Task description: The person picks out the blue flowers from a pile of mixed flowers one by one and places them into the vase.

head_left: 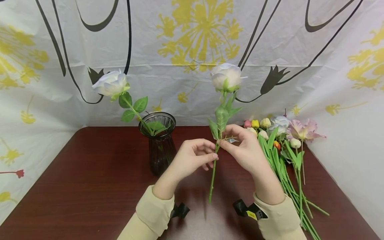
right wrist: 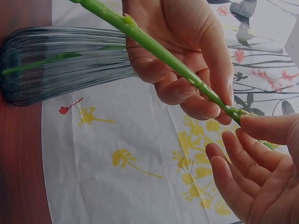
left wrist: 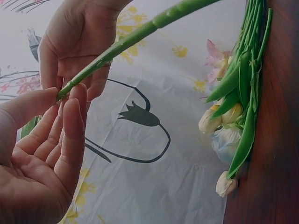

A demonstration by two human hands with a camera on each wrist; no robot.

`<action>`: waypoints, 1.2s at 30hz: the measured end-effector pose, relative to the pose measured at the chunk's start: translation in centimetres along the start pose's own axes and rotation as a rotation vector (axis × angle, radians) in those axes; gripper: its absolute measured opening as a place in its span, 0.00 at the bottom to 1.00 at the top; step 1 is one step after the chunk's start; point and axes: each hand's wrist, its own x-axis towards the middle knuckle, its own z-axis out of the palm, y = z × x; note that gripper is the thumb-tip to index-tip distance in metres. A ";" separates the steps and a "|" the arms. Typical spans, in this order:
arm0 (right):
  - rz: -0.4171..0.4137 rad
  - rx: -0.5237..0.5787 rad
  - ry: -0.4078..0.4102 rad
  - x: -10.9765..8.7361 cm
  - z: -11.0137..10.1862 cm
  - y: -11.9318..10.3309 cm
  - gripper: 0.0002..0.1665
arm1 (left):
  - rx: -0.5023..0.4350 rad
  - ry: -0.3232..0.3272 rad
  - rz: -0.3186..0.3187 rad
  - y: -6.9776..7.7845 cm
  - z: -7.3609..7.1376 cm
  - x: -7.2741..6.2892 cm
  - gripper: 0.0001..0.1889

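A white artificial rose (head_left: 226, 77) stands nearly upright between both hands, its bloom at the top and its bare green stem (head_left: 212, 183) hanging over the table. My left hand (head_left: 194, 157) pinches the stem below the leaves, thumb in front and fingers behind. Just above it, my right hand (head_left: 246, 148) pinches the stem by the lowest leaves, where a thin offshoot sticks out. To the left, a dark ribbed glass vase (head_left: 162, 155) holds another white rose (head_left: 111, 84), which leans left over the rim. Its stem end shows through the glass (right wrist: 35, 65) in the right wrist view.
On the right of the dark red wooden table (head_left: 90, 180) lies a bunch of artificial flowers (head_left: 282, 166) with long green stems, including tulips, a pale rose and a pink bloom. A white cloth (head_left: 192, 43) with yellow and grey floral prints hangs behind the table and along its sides.
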 end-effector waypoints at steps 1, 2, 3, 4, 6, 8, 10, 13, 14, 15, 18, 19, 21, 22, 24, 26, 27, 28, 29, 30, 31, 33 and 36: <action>0.001 -0.002 -0.002 0.0 0.0 0.0 0.06 | 0.001 0.002 -0.001 0.0 0.0 0.0 0.08; 0.001 -0.002 -0.004 0.0 0.0 0.0 0.06 | 0.001 0.003 -0.001 0.0 0.0 0.0 0.08; 0.001 -0.003 -0.006 0.0 0.0 0.0 0.06 | 0.002 0.005 -0.001 0.0 0.0 0.0 0.08; 0.001 -0.003 -0.008 0.0 0.0 -0.1 0.06 | 0.003 0.005 0.000 0.1 0.0 0.0 0.08; 0.000 -0.001 -0.011 0.0 0.0 -0.1 0.06 | 0.003 0.005 0.001 0.1 0.0 0.0 0.08; -0.002 0.003 -0.014 0.0 -0.1 -0.1 0.07 | 0.005 0.006 0.005 0.1 -0.1 -0.1 0.08; -0.007 0.013 -0.019 0.0 -0.1 -0.1 0.08 | 0.008 0.008 0.007 0.2 -0.2 -0.1 0.08; -0.014 0.029 -0.030 0.0 -0.1 -0.1 0.09 | 0.009 0.010 0.008 0.1 -0.2 -0.1 0.07; -0.014 0.034 -0.034 0.0 -0.1 -0.1 0.10 | 0.010 0.011 0.008 0.1 -0.2 -0.1 0.07; -0.015 0.040 -0.037 0.0 -0.1 -0.1 0.10 | 0.010 0.012 0.008 0.1 -0.3 -0.1 0.07; -0.013 0.044 -0.042 -0.1 -0.1 -0.1 0.10 | 0.014 0.015 0.013 0.1 -0.3 -0.1 0.07; -0.011 0.042 -0.041 -0.1 -0.1 -0.1 0.10 | 0.018 0.017 0.015 0.1 -0.4 -0.1 0.07; -0.011 0.037 -0.039 -0.1 -0.1 -0.1 0.11 | 0.023 0.024 0.022 0.2 -0.5 -0.1 0.07; -0.011 0.032 -0.038 -0.1 -0.1 -0.1 0.12 | 0.025 0.028 0.026 0.3 -0.6 -0.1 0.07; -0.011 0.031 -0.036 0.0 -0.1 0.0 0.13 | 0.025 0.038 0.032 0.4 -0.7 -0.1 0.07; -0.012 0.030 -0.034 0.0 -0.1 0.0 0.14 | 0.023 0.051 0.037 0.5 -0.8 -0.2 0.07; -0.013 0.033 -0.034 0.0 -0.1 0.1 0.15 | 0.020 0.057 0.039 0.5 -0.9 -0.2 0.07; -0.012 0.037 -0.034 0.0 -0.1 0.1 0.15 | 0.017 0.064 0.041 0.5 -0.9 -0.2 0.06; -0.011 0.037 -0.032 0.1 0.0 0.2 0.15 | 0.015 0.071 0.041 0.6 -1.0 -0.2 0.06; -0.011 0.035 -0.031 0.1 0.0 0.3 0.15 | 0.012 0.078 0.041 0.6 -1.0 -0.2 0.06; -0.010 0.034 -0.029 0.1 0.0 0.4 0.15 | 0.010 0.085 0.040 0.6 -1.1 -0.3 0.06; -0.005 0.030 -0.029 0.2 0.0 0.6 0.14 | 0.008 0.099 0.039 0.7 -1.2 -0.3 0.06; 0.001 0.016 -0.034 0.4 0.1 1.1 0.15 | 0.003 0.117 0.038 0.8 -1.4 -0.4 0.06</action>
